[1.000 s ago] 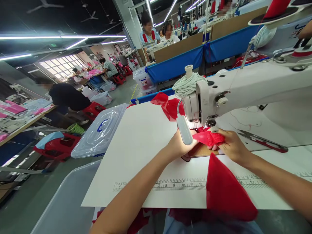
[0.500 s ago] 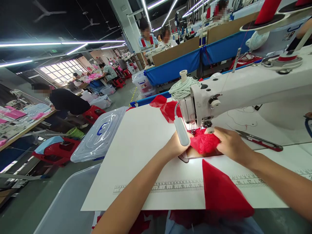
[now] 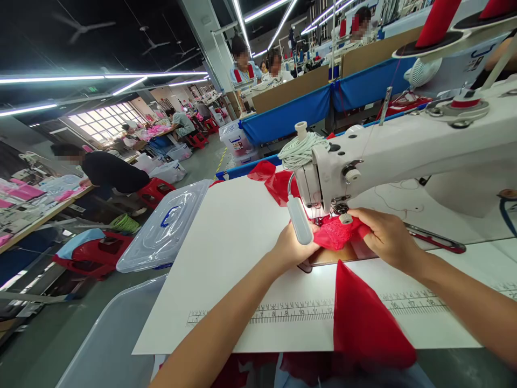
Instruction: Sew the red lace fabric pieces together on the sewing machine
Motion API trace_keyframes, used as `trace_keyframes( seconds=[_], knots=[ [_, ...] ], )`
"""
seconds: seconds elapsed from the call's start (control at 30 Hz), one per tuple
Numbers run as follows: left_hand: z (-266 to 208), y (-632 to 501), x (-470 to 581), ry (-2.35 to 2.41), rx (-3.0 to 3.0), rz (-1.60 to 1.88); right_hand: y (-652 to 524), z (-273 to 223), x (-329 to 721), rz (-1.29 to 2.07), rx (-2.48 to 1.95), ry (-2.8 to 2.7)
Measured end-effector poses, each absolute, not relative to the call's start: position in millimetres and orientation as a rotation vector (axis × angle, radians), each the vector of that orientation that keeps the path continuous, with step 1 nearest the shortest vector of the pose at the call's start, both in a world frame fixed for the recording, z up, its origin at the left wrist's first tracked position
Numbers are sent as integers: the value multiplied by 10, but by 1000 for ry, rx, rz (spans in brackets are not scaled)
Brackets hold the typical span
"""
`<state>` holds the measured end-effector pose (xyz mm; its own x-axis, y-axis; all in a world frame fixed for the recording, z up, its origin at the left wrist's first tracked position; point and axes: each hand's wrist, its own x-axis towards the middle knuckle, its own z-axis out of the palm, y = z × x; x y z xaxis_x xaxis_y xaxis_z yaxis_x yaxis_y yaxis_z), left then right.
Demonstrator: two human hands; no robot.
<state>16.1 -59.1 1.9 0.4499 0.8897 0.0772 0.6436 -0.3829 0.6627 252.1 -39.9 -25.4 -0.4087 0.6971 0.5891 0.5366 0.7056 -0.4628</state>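
A piece of red lace fabric (image 3: pixel 337 233) lies under the needle area of a white sewing machine (image 3: pixel 388 156). My left hand (image 3: pixel 294 243) is closed on the fabric's left side, its fingers partly hidden behind the small white lamp (image 3: pixel 300 220). On the right, my right hand (image 3: pixel 390 237) pinches the fabric's other edge, close to the presser foot. A red fabric panel (image 3: pixel 365 318) hangs over the table's front edge below the hands. Behind the machine head lies more red fabric (image 3: pixel 278 182).
Thread snips or tweezers with a red part (image 3: pixel 438 238) lie right of my right hand. A printed ruler (image 3: pixel 291 312) runs along the white table (image 3: pixel 218 231). A lidded clear plastic box (image 3: pixel 165 226) stands at the left. Red thread cones (image 3: pixel 438 24) stand upper right. Other people sit farther off.
My right hand has moved slightly right and back from the needle, its fingers stretching the fabric's right edge. The lace fabric has shifted a little. My left hand stays nearly in place.
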Motion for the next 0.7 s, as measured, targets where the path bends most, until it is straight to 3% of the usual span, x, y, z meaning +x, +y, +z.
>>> trace_keyframes(
  seconds=[0.2, 0.4, 0.7],
  knots=[
    [-64, -802, 243, 1411, 2497, 623, -410, -214, 2573, 584, -679, -2483],
    [-8, -985, 207, 1366, 2791, 579, -468, -233, 2511, 235, -656, -2599],
    [88, -1082, 137, 1334, 3023, 506, -496, -264, 2463, 123, -635, -2551]
  ],
)
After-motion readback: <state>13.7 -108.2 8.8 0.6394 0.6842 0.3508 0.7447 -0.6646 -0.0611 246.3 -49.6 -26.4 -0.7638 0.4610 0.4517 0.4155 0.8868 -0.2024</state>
